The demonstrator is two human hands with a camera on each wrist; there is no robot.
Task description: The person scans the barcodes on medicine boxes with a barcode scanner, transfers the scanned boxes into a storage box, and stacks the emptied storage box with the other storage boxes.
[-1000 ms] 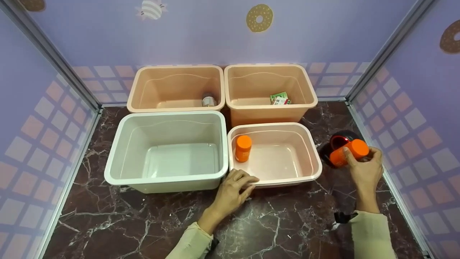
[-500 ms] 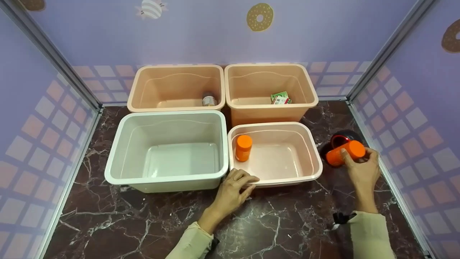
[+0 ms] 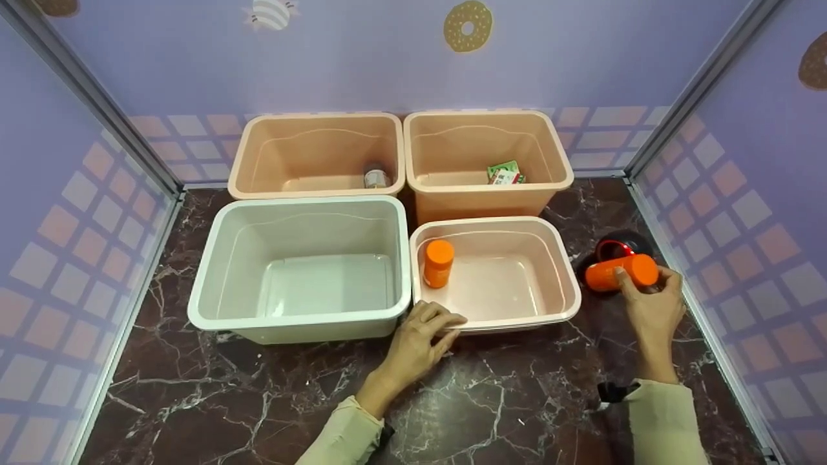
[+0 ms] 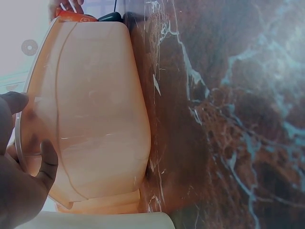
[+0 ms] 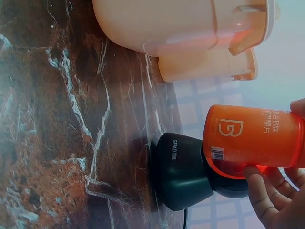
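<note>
My right hand [image 3: 652, 316] grips an orange vitamin bottle [image 3: 604, 274] by its cap end, holding it tilted at the far right. In the right wrist view the bottle [image 5: 252, 136] shows a white B logo, printed characters and a small barcode. It hangs close over a black scanner [image 5: 183, 171] with a red-lit ring; touching or apart, I cannot tell. My left hand [image 3: 420, 339] pinches the near rim of the pale pink bin [image 3: 510, 316], its thumb [image 4: 47, 164] outside the wall. Inside that bin a second orange bottle [image 3: 439, 263] stands upright at the left.
A pale green bin [image 3: 297, 323] stands left of the pink one. Behind are two peach bins: the left [image 3: 316, 123] contains a small jar [image 3: 375, 179], the right [image 3: 478, 119] green and white packets [image 3: 506, 173]. Panel walls [image 3: 762, 194] enclose the dark marble-patterned table [image 3: 310, 400].
My right hand has shifted slightly left, and the bottle in it has swung to lie nearer level over the scanner. The left hand keeps its place on the bin rim.
</note>
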